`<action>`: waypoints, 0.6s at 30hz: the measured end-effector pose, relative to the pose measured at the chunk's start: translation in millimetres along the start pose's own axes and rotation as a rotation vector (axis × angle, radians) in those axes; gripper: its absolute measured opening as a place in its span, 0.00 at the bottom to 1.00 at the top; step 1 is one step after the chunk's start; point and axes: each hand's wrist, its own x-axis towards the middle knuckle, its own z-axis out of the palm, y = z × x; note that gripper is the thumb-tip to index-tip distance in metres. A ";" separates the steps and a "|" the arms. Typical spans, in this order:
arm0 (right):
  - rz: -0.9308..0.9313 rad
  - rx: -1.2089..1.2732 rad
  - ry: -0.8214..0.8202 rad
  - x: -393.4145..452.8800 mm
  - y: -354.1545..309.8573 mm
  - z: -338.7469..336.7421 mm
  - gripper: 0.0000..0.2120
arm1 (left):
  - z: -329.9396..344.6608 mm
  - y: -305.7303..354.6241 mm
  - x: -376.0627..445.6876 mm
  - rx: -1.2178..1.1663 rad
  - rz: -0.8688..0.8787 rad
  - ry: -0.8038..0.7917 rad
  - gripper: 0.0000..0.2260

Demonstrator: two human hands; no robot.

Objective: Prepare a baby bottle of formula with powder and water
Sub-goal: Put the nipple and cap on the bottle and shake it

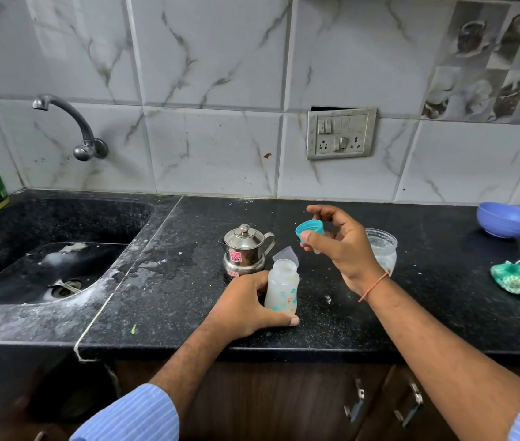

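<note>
The left hand (246,305) wraps its grip around the small translucent plastic baby bottle with printed shapes (282,289), steadying it upright on the black speckled stone tabletop (188,281), apparently so the open mouth stays put. Above and just right of that grip, the right hand (341,246) pinches the teal plastic screw ring (309,230), held clear of the bottle. Just behind the left grip stands a small steel lidded pot (245,249); a clear glass jar (381,248) sits behind the right wrist. Nothing blocks the bottle's mouth.

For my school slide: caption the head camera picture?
Left hand steadies open baby bottle; right hand lifts its teal cap.
</note>
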 end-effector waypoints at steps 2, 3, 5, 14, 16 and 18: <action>0.006 -0.056 -0.088 -2.0 -8.4 -6.2 0.23 | 0.4 -0.4 0.0 -0.008 0.005 0.005 0.31; 0.007 -0.112 -0.132 -2.3 -10.7 -10.6 0.23 | 0.7 -0.9 0.0 -0.009 0.005 0.005 0.31; 0.008 -0.202 -0.210 -3.4 -14.7 -16.9 0.23 | 0.7 -1.4 -0.4 -0.008 0.004 0.005 0.31; 0.031 -0.490 -0.442 -3.9 -34.5 -3.5 0.28 | -0.4 -1.2 -1.0 0.016 0.008 0.011 0.32; 0.034 -0.479 -0.456 -4.5 -36.9 1.1 0.29 | -0.1 -1.3 -0.9 0.018 0.004 0.012 0.31; 0.033 -0.476 -0.462 -4.9 -37.0 4.8 0.29 | -0.2 -1.1 -1.0 0.020 0.002 0.013 0.30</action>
